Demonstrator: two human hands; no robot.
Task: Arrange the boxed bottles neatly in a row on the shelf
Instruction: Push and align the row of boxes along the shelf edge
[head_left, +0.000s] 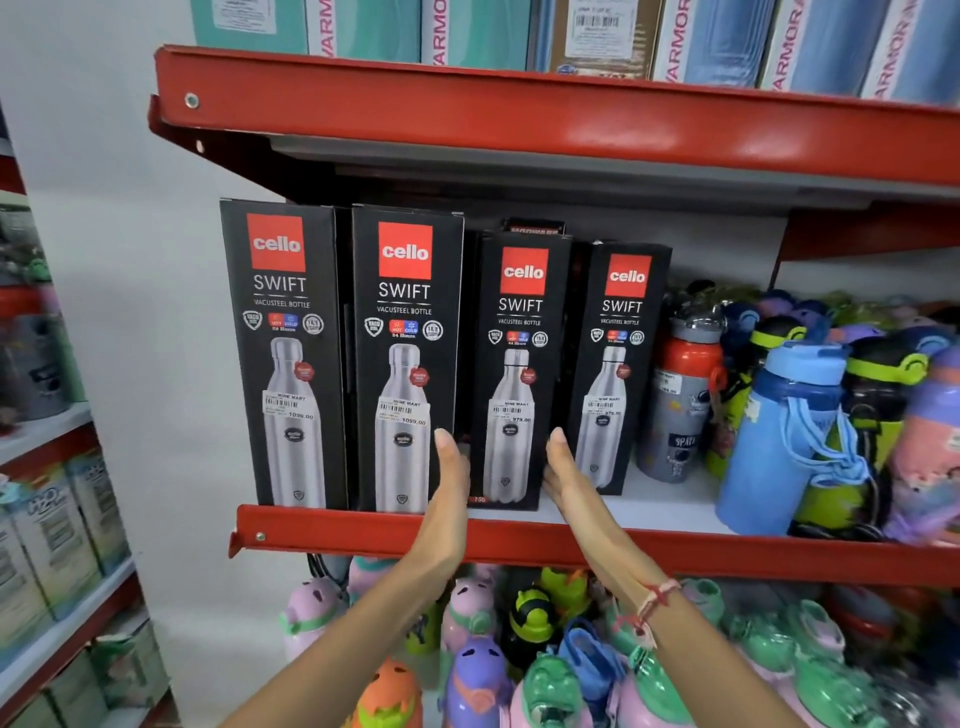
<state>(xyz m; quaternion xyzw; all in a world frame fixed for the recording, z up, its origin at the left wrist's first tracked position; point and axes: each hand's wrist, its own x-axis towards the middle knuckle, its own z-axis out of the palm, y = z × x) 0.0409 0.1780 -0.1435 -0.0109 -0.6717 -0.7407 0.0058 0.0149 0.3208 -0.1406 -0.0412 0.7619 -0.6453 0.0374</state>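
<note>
Four black "cello SWIFT" boxed bottles stand upright in a row at the left end of the red-edged shelf (727, 558). The two taller boxes (283, 358) (405, 364) are on the left. A shorter third box (514, 374) and a fourth box (615, 364) stand to their right, the fourth set slightly further back. My left hand (447, 499) lies flat against the third box's left side. On its right side, my right hand (566, 483) does the same, fingers straight and together. Together the two palms clasp this box.
Loose bottles crowd the shelf right of the boxes, among them a red-capped grey one (675, 405) and a blue one (779, 436). Another dark box (535, 227) peeks out behind the row. Colourful children's bottles (519, 649) fill the shelf below, and boxes line the shelf above (519, 114).
</note>
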